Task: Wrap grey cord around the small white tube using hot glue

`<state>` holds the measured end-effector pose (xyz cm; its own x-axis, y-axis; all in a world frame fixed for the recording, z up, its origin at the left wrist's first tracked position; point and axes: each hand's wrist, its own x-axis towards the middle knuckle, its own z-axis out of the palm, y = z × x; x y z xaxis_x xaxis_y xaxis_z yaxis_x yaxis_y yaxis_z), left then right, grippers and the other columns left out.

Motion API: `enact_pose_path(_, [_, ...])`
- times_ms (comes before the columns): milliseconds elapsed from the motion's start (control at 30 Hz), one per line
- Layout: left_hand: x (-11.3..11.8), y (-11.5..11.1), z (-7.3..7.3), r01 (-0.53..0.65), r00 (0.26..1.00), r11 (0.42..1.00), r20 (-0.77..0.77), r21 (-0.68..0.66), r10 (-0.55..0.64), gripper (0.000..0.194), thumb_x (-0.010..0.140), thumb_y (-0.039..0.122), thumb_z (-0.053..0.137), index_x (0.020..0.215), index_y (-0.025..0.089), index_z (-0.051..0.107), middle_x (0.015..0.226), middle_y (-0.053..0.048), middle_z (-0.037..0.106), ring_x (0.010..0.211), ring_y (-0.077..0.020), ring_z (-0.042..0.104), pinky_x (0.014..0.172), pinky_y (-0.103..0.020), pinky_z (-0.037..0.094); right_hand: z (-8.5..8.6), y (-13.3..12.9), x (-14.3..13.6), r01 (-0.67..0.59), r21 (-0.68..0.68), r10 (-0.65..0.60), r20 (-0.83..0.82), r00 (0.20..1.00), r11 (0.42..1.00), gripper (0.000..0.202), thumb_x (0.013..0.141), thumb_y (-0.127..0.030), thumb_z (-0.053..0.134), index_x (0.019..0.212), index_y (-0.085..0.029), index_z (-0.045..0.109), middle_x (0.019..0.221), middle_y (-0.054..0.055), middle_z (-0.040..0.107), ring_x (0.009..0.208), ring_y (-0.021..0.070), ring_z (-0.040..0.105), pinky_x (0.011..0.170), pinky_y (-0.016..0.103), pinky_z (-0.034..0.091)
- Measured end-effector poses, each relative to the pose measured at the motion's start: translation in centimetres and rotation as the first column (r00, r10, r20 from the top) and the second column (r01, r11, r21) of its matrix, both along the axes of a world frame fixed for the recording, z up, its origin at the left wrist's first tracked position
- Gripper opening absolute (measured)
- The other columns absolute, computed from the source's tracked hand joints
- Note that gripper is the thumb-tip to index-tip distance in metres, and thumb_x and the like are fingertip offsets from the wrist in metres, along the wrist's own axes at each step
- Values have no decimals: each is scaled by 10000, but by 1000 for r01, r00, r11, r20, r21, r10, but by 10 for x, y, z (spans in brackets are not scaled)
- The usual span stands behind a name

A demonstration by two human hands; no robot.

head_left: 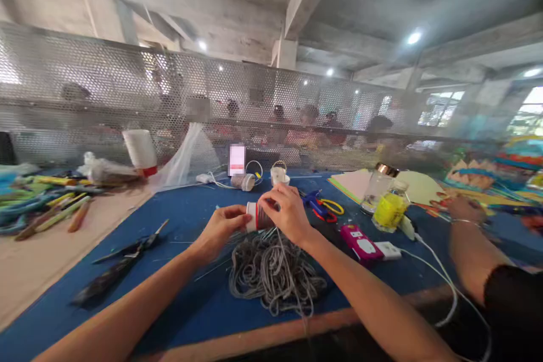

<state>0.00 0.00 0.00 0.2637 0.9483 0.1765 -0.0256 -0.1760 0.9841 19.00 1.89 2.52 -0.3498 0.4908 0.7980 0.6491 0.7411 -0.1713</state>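
A small paper cup (251, 217) with a white rim and a red band lies on its side in the air above the blue table mat. Grey-brown cord covers part of its wall. My left hand (223, 229) grips the rim end between thumb and fingers. At the other end, my right hand (288, 212) is closed over the wrapped part, its fingers pinching the cord; its palm side is partly hidden. Beneath both hands rests a loose heap of grey cord (275, 277), from which strands run up to the right hand.
Black-handled pliers (114, 271) lie left, scissors (324, 206) and a magenta power bank (360, 242) right. Behind stand a lit phone (237, 159), a cord-wrapped cup (243, 182) and stacked cups (139, 150). Jars (390, 209) and a co-worker's arm (470, 243) are at right.
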Motion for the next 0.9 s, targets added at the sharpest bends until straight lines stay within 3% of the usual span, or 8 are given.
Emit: enact_pose_path(900, [1,1,-1,37,998,996,-54,77,-33,154,756,299,665,726,149,688,649,4,593,597,-114,468,591,-234,358,0,0,0,19,-70,-19,7,1000,997,53,867,-233,605,833,-218,643,815,0,585,845,145,565,845,297,360])
